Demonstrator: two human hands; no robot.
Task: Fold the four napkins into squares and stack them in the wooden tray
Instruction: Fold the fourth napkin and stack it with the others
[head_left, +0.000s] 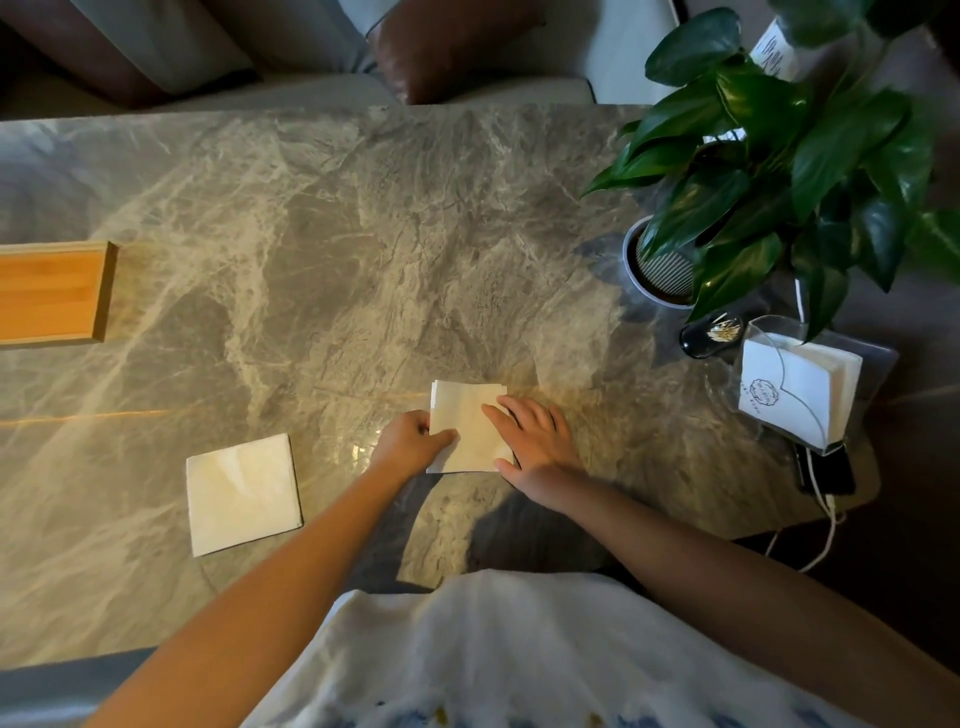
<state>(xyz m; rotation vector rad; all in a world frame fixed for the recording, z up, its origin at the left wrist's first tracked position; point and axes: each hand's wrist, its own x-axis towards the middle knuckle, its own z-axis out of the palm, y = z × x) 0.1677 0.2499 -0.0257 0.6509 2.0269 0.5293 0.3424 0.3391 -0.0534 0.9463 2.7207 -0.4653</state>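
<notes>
A white napkin (464, 415) lies on the marble table (332, 249) in front of me, its layers slightly offset at the top edge. My left hand (413, 441) pinches its left edge with curled fingers. My right hand (535, 434) lies flat on its right half, fingers straight and pressing down. A second white napkin (243, 493), a folded square, lies by itself to the left. The wooden tray (52, 293) sits at the table's far left edge, partly cut off; the part I see holds nothing.
A potted plant (769, 171) with big leaves stands at the right. Below it are a dark toothpick holder (709, 335), a clear holder with white napkins (797, 387), and a phone with a white cable (826, 475). Sofa cushions lie beyond the far edge.
</notes>
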